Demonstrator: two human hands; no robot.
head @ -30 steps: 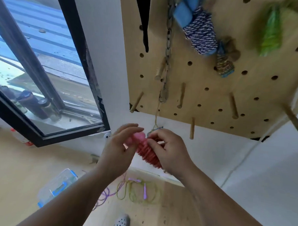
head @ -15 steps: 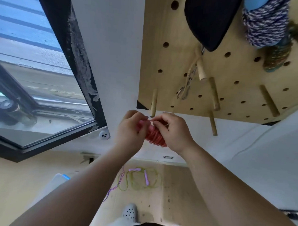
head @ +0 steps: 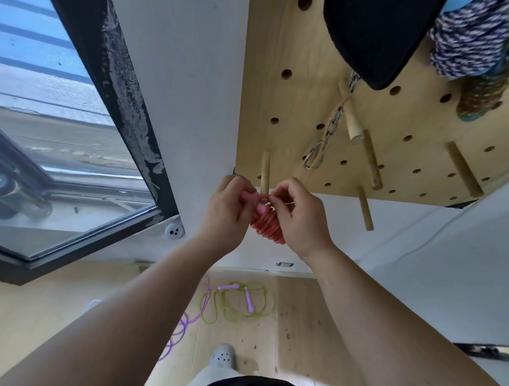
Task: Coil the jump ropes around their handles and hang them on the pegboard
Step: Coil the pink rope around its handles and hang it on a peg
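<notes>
Left hand [head: 229, 209] and right hand [head: 300, 221] both pinch the red jump rope coiled on pink handles [head: 267, 226], its top right at the tip of the round wooden peg [head: 265, 173] just above.

Coiled rope [head: 268, 227] just below peg [head: 265, 173] on pegboard [head: 308, 43]

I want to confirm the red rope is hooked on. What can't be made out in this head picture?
Head view:
1. Whether the red coiled jump rope is looped over the wooden peg: the left hand and right hand cover its top end.
2. What the black padded object is: cut off by the top edge.
3. What holds the blue-and-white coiled rope: cut off by the top edge.
</notes>
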